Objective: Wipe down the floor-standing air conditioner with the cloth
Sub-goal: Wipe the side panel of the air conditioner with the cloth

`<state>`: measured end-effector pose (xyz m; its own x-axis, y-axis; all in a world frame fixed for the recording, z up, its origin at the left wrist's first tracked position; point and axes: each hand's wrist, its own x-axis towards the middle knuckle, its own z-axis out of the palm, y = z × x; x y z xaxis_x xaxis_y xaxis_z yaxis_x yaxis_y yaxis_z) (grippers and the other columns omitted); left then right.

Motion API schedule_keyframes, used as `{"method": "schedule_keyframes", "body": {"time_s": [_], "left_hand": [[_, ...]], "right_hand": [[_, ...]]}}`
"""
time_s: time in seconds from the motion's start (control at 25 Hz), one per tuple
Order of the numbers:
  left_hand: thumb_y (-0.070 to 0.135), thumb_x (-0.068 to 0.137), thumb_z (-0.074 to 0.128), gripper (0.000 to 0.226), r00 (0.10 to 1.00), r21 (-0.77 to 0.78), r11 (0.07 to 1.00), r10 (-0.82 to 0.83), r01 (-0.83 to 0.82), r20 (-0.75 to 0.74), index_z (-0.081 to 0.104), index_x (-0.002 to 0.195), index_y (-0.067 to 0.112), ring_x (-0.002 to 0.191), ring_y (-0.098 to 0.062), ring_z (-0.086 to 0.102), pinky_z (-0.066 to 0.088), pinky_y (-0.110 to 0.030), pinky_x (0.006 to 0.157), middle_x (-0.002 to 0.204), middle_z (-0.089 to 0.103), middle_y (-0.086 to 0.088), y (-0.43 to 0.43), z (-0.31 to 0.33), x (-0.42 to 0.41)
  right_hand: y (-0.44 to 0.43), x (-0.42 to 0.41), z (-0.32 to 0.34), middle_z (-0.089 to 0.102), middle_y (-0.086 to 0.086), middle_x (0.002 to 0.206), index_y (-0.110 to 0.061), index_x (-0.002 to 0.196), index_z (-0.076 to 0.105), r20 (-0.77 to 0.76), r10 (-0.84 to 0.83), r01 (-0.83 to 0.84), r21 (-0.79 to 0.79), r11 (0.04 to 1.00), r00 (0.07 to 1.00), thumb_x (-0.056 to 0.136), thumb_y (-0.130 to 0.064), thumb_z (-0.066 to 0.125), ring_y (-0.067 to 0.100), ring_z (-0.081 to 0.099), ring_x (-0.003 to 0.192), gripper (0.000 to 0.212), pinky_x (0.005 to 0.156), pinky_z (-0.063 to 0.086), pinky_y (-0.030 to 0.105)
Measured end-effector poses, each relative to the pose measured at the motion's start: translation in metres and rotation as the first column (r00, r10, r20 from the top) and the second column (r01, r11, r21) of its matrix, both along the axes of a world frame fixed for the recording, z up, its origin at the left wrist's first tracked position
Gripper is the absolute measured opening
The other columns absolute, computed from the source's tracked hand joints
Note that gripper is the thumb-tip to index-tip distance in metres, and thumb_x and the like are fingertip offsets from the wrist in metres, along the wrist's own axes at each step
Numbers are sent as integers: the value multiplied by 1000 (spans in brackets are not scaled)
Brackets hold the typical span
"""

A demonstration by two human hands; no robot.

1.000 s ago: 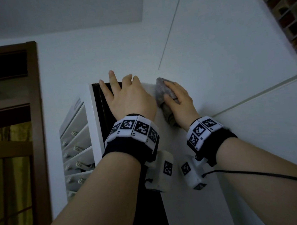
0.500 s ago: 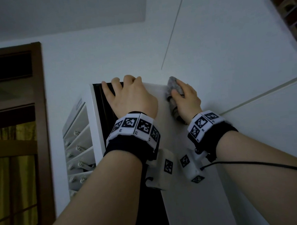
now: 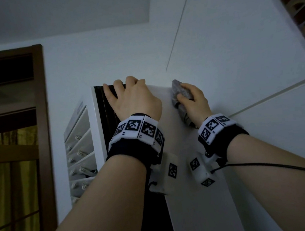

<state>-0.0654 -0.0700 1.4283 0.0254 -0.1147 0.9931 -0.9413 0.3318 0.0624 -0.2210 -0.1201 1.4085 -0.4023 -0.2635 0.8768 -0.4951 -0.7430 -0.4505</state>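
Left hand curled over top edge of floor-standing air conditioner, frame centre — right hand clenched grey cloth against the unit's upper right corner

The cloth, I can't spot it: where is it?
Head view, right of centre: the right hand holds the cloth against the top edge of the air conditioner.

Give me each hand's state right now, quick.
Left hand: fingers curled over the top edge of the air conditioner, gripping it.
Right hand: gripping the cloth, held against the same unit near its top edge.
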Motion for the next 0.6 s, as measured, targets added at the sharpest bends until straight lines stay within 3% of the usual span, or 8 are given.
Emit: {"method": "schedule_keyframes", "body": {"time_s": [0.16,0.36,0.52,0.6], "left_hand": [[22,88,46,41,1000,-3,1000,-2,2,-3,56,127,27,134,-27,26,-7,-49,116,134,47,5,-1,0,0],[22,88,47,43,1000,-11,1000,-9,9,-1,54,130,28,134,-27,26,-7,-49,115,135,47,5,-1,0,1],[22,89,47,43,1000,-22,1000,-6,6,2,53,131,28,134,-27,26,-7,-48,115,136,47,5,-2,-1,0],[22,89,47,44,1000,-28,1000,-11,11,0,53,132,28,135,-28,25,-7,-48,116,137,47,5,-2,-1,0]], "right_hand": [[-4,-10,1,51,5,132,-26,130,50,92,-100,88,131,987,991,94,-31,47,25,46,124,37,108,34,40],[-4,-5,-25,46,2,137,-21,125,55,9,59,-58,-57,997,998,89,-16,59,21,42,128,36,111,31,40],[-7,-10,-22,48,3,138,-23,132,50,143,-44,35,69,997,989,93,-28,51,23,42,129,39,111,30,39],[-5,-4,-25,49,3,135,-23,126,54,138,-16,12,34,999,990,91,-25,55,24,43,126,35,110,31,40]]}}
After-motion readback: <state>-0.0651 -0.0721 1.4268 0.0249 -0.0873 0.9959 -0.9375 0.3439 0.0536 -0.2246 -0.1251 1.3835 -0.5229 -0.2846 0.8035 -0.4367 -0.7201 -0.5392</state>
